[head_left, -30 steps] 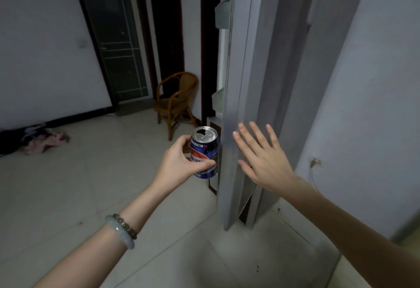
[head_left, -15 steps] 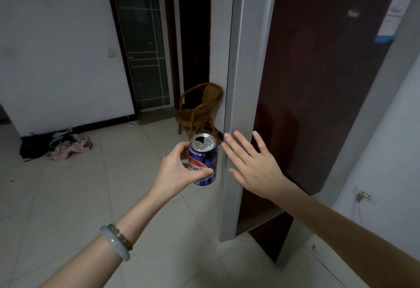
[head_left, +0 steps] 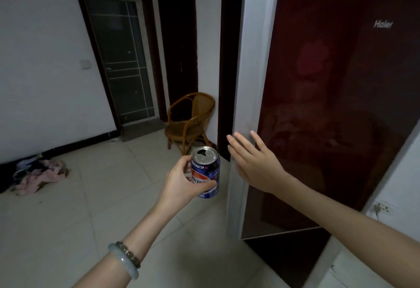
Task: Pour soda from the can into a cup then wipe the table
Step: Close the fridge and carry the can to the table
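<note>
The person is holding the left grip curled round a blue soda can, thumb across the front label and fingers wrapped behind it. The can is standing upright in mid-air above the tiled floor, its top opened and facing up. The right grip is lying open and holding nothing, fingers straight and slightly spread, flat against the silver edge of a dark red fridge door, just beside the can. Two bracelets are sitting on the left wrist. A wicker chair is standing by the wall beyond the can, and a heap of clothes is lying on the floor far left.
</note>
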